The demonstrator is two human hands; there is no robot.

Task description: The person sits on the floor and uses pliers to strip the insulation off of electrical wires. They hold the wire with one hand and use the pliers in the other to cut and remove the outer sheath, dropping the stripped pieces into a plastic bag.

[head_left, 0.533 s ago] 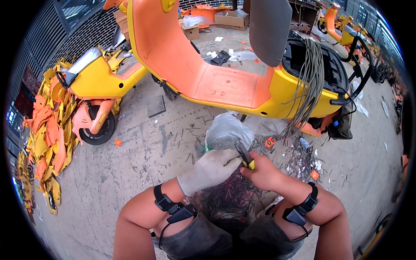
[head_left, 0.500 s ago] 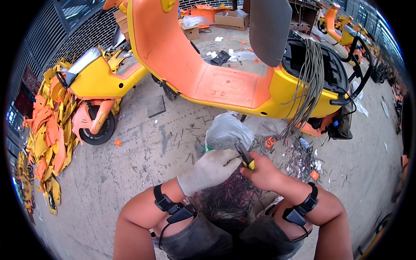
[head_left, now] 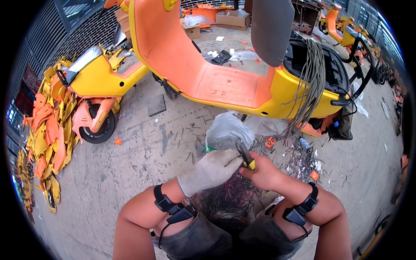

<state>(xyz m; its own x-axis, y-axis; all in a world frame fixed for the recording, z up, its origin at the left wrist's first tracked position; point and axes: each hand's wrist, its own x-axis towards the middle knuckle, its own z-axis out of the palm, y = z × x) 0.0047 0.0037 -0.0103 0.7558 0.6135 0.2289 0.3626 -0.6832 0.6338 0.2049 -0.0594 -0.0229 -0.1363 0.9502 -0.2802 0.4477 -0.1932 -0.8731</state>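
Observation:
My left hand (head_left: 209,170) wears a pale work glove and is closed, its fingertips meeting the jaws of a small pair of cutters (head_left: 245,157) with yellow and black handles. My bare right hand (head_left: 262,174) grips those handles. What the gloved fingers pinch is too small to make out. Under both hands lies a heap of thin dark and reddish wire bits (head_left: 229,199) on the concrete. Just beyond the cutters sits a clear plastic bag (head_left: 227,132) full of grey material.
An orange and yellow scooter body (head_left: 225,82) stands across the ground ahead, grey cables (head_left: 308,82) hanging from its open rear. A yellow front section with a wheel (head_left: 96,125) is at the left, beside stacked orange and yellow panels (head_left: 47,130). Cardboard boxes (head_left: 233,18) sit beyond.

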